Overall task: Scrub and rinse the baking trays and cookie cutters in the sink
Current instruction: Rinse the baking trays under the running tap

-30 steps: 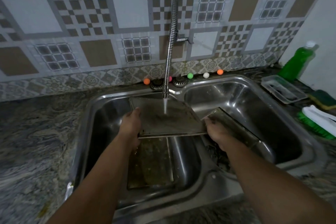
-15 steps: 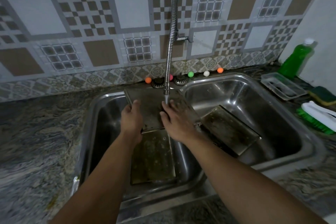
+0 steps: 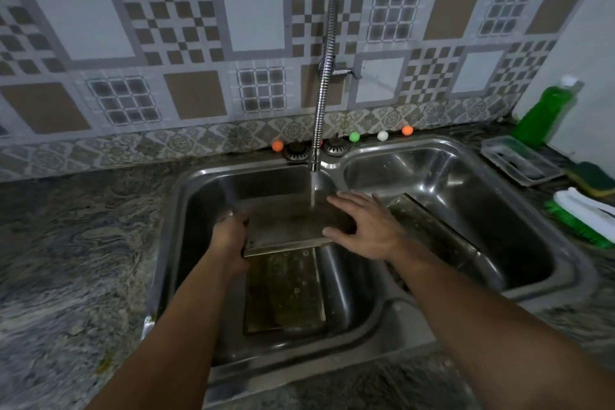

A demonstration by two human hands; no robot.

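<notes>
A dirty metal baking tray (image 3: 283,226) is held over the left basin, under water running from the flexible tap (image 3: 321,110). My left hand (image 3: 231,236) grips the tray's left edge. My right hand (image 3: 362,226) lies flat on the tray's right side with its fingers spread. A second tray (image 3: 284,293) lies flat on the bottom of the left basin. A third tray (image 3: 432,233) leans tilted in the right basin, against the divider. No cookie cutters show.
The double steel sink (image 3: 499,293) sits in a marbled stone counter (image 3: 66,260). At right are a green soap bottle (image 3: 542,113), a clear plastic tray (image 3: 519,160), a sponge (image 3: 592,178) and a green-and-white scrub brush (image 3: 585,213). Small coloured balls (image 3: 354,136) line the back ledge.
One second ago my right hand gripped the tray's right corner; it has since moved onto the top surface and slid to the right side. My left hand keeps its grip.
</notes>
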